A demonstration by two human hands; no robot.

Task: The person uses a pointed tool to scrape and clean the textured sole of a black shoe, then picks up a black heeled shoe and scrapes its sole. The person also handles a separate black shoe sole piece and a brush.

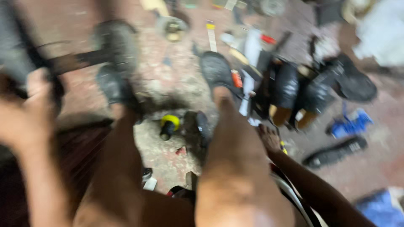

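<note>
left hand (29,109) grips a dark shoe (17,54) at upper left; right hand (269,138) reaches low, its fingers too blurred to tell.

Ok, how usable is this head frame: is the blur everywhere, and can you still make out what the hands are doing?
Head view: motion blur smears the whole frame. The left hand is raised by a dark object whose kind I cannot tell. The right hand is low, near dark shoes on the floor. Whether either hand grips anything is unclear. Lighting is dim and even, with no glare.
</note>
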